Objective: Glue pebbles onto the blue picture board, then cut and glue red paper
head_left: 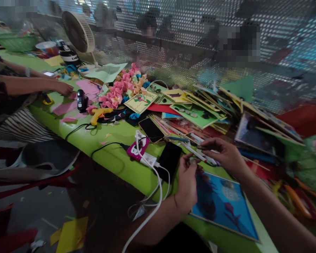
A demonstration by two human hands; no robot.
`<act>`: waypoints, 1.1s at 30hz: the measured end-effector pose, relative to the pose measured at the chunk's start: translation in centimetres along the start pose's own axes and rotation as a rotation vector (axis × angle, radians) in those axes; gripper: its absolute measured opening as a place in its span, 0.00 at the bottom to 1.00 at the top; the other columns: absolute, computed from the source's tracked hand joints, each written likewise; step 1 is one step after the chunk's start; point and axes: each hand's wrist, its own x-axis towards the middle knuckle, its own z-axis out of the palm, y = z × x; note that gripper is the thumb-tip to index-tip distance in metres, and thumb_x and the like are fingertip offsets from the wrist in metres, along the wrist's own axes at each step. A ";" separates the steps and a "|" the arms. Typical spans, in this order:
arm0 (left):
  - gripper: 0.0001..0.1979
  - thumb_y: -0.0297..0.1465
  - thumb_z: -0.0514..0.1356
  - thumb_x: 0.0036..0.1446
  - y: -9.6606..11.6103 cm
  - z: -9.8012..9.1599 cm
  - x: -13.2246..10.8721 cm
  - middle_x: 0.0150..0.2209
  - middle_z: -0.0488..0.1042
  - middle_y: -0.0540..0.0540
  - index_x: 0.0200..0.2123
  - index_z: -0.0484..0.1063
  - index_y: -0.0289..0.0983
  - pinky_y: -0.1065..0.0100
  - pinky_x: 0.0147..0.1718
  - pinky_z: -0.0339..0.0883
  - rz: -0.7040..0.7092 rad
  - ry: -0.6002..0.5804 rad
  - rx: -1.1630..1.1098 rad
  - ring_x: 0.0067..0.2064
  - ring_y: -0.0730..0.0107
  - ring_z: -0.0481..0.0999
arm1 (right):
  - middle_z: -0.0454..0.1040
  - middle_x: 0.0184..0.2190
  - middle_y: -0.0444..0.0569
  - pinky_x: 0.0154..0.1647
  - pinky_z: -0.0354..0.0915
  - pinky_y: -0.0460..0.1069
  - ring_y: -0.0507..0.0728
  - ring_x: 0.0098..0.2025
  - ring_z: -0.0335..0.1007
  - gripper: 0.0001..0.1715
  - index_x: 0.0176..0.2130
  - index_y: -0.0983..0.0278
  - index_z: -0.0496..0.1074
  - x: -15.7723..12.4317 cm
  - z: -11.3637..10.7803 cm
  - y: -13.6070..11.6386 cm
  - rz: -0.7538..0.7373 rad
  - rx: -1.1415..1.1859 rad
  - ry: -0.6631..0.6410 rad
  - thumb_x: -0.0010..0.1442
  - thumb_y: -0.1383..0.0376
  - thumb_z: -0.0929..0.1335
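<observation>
My left hand (188, 179) is just above the near edge of the blue picture board (226, 203), its fingers curled together. Something small and pale may be at its fingertips, too small to name. My right hand (225, 154) faces it from the right, thumb and fingers drawn into a pinch; what lies between them cannot be made out. Beneath the fingers lie slim white pens (195, 151). The framed blue board shows a dark shape, a round pale patch and a dark red flower. A black phone or tablet (170, 158) rests left of my left hand.
A pink power strip (137, 149) trails white cables past my left forearm. Behind are a second phone (151, 129), stacked picture boards (195, 114), a yellow glue gun (100, 114), pink paper flowers (121, 88) and a fan (77, 33). Another person's hand (64, 88) works at left.
</observation>
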 end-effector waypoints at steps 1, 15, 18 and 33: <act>0.24 0.38 0.73 0.51 0.0 0.0 0.0 0.38 0.77 0.49 0.48 0.70 0.38 0.72 0.33 0.69 -0.002 -0.015 0.014 0.31 0.76 0.73 | 0.82 0.38 0.51 0.45 0.75 0.56 0.61 0.40 0.80 0.21 0.40 0.61 0.78 -1.0 -0.6 0.3 0.023 0.004 0.013 0.53 0.51 0.78; 0.20 0.40 0.76 0.47 0.4 0.5 0.6 0.32 0.77 0.48 0.39 0.81 0.34 0.72 0.30 0.65 -0.141 -0.155 0.145 0.28 0.78 0.70 | 0.82 0.43 0.52 0.52 0.69 0.61 0.66 0.48 0.77 0.08 0.40 0.60 0.78 -7.1 -3.9 5.3 -0.191 -0.613 0.000 0.63 0.63 0.68; 0.18 0.38 0.76 0.47 0.4 1.2 0.4 0.32 0.77 0.48 0.38 0.81 0.33 0.72 0.32 0.67 -0.178 -0.193 0.152 0.29 0.78 0.72 | 0.81 0.43 0.52 0.51 0.68 0.60 0.65 0.48 0.77 0.09 0.42 0.60 0.78 -7.9 -4.3 4.7 -0.178 -0.555 0.054 0.65 0.61 0.68; 0.21 0.42 0.76 0.46 -2.5 3.3 0.5 0.34 0.80 0.46 0.40 0.81 0.35 0.68 0.39 0.68 -0.108 -0.348 0.592 0.33 0.72 0.75 | 0.75 0.30 0.47 0.32 0.63 0.49 0.57 0.33 0.71 0.14 0.34 0.60 0.70 -10.8 -4.9 2.3 -0.089 -0.346 0.097 0.69 0.55 0.66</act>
